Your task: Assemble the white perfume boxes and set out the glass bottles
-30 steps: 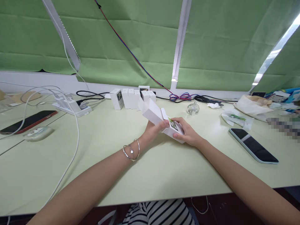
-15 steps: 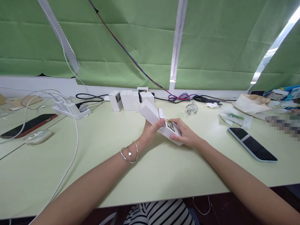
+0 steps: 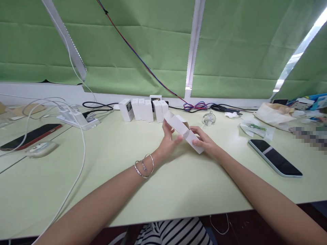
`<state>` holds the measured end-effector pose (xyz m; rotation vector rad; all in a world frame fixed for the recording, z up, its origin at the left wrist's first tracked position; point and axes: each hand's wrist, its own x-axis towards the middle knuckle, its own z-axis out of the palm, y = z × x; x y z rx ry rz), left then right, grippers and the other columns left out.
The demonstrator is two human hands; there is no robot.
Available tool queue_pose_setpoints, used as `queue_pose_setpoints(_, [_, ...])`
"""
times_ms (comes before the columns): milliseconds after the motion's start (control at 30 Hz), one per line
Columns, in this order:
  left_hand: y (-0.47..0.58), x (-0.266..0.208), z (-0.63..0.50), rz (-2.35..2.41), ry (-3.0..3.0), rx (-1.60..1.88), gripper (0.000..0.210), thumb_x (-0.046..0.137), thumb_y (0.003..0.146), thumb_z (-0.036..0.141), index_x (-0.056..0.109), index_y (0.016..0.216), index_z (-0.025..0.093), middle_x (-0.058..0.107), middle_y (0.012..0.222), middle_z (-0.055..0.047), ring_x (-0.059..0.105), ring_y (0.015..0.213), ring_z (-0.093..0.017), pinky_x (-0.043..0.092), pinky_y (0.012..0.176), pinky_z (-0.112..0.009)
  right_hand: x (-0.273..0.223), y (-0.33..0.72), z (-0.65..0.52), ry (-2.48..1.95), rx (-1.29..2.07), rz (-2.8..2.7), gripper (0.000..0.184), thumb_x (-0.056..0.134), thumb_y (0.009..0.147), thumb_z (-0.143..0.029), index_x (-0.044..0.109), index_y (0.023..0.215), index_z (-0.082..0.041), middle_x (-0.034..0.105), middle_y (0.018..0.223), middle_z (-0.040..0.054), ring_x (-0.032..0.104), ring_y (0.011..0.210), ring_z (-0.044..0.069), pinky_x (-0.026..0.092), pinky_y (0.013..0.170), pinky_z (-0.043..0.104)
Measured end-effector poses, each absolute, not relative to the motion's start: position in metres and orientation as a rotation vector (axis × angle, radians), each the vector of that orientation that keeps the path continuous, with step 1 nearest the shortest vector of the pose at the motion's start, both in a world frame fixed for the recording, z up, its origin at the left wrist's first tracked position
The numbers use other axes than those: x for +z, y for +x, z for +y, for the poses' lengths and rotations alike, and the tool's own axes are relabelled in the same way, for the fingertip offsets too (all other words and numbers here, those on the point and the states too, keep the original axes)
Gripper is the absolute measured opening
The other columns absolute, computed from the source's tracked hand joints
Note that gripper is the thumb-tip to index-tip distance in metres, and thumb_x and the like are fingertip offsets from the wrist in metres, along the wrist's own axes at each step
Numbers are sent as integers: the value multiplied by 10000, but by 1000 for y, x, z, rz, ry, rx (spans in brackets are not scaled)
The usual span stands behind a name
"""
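A slim white cardboard box [image 3: 193,139] is tilted above the table in front of me, its end flaps folded out toward the upper left. My right hand [image 3: 204,141] grips the lower right end, thumb on the near side and fingers at the far side. Beside the folded-out flap [image 3: 176,124] is my left hand [image 3: 170,139], thumb and fingers apart. Its fingertips are at the flap's left edge, partly hidden, and I cannot tell whether they touch it. The box's inside is mostly out of sight.
Several small white boxes [image 3: 148,111] stand in a row at the back. A clear glass-like object [image 3: 208,118] sits right of them. A phone [image 3: 274,157] lies at right; a power strip [image 3: 78,119], another phone [image 3: 30,136] and a white cable [image 3: 83,149] are at left.
The box has turned, so its printed picture no longer shows and a plain side faces me. My left thumb has come off the box, and the left hand has shifted slightly right.
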<state>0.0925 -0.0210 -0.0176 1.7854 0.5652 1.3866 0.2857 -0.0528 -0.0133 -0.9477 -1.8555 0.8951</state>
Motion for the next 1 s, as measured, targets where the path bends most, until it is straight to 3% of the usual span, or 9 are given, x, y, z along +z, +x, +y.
queue_pose_setpoints(67, [92, -19, -17, 580, 1788, 1584, 831, 499, 731, 667, 44, 1354, 358, 73, 1475, -109, 188, 1345, -297, 245, 1045, -514, -12, 288, -52, -932, 972, -1818, 568, 544, 751, -523, 407, 1234, -258, 503, 1219, 65, 425, 1170, 263, 396, 885, 390])
queue_pose_setpoints(133, [89, -18, -15, 585, 1873, 1727, 786, 492, 776, 614, 6, 1355, 396, -25, 1493, -63, 89, 1374, -276, 176, 1075, -507, -11, 290, -52, -928, 1012, -1813, 575, 563, 735, -515, 412, 1230, -263, 496, 1233, 63, 420, 1177, 268, 390, 889, 394])
queue_pose_setpoints(233, [84, -15, -14, 593, 2047, 1828, 774, 519, 786, 565, 37, 1365, 387, -7, 1497, -48, 28, 1382, -271, 139, 1087, -502, -11, 290, -52, -921, 1039, -1833, 576, 580, 725, -495, 416, 1228, -267, 481, 1249, 60, 428, 1171, 269, 373, 913, 404])
queue_pose_setpoints(433, [82, -11, -19, 640, 2189, 1820, 941, 597, 734, 530, -61, 1379, 340, 0, 1494, -102, 75, 1371, -294, 195, 1054, -527, -14, 292, -47, -893, 1013, -1850, 558, 580, 709, -484, 434, 1197, -257, 492, 1212, 58, 449, 1133, 273, 347, 926, 418])
queue_pose_setpoints(600, [83, -13, -17, 720, 2283, 1926, 897, 641, 703, 485, 59, 1356, 291, 259, 1341, -127, 277, 1261, -291, 305, 988, -495, -16, 300, -41, -896, 1001, -1826, 523, 583, 683, -444, 451, 1151, -252, 496, 1170, 49, 449, 1107, 267, 339, 912, 407])
queue_pose_setpoints(733, [83, -15, -14, 762, 2406, 2022, 548, 615, 763, 307, 298, 1206, 248, 351, 1128, -91, 374, 1134, -247, 370, 934, -446, -15, 300, -42, -886, 1050, -1783, 532, 590, 656, -420, 450, 1142, -258, 497, 1154, 41, 455, 1077, 257, 349, 870, 382])
queue_pose_setpoints(833, [82, -13, -15, 703, 2648, 1851, 220, 486, 831, 155, 417, 1026, 232, 419, 1021, -65, 425, 1060, -217, 395, 887, -408, -13, 296, -46, -844, 1108, -1761, 525, 589, 653, -409, 455, 1138, -260, 517, 1121, 34, 482, 1015, 238, 359, 825, 356])
queue_pose_setpoints(1000, [83, -8, -21, 638, 2859, 1492, 231, 369, 869, 94, 454, 1041, 222, 526, 1044, -68, 469, 1043, -208, 394, 879, -400, -14, 289, -50, -775, 1218, -1685, 521, 609, 622, -397, 480, 1104, -246, 558, 1089, 30, 508, 974, 234, 375, 794, 337])
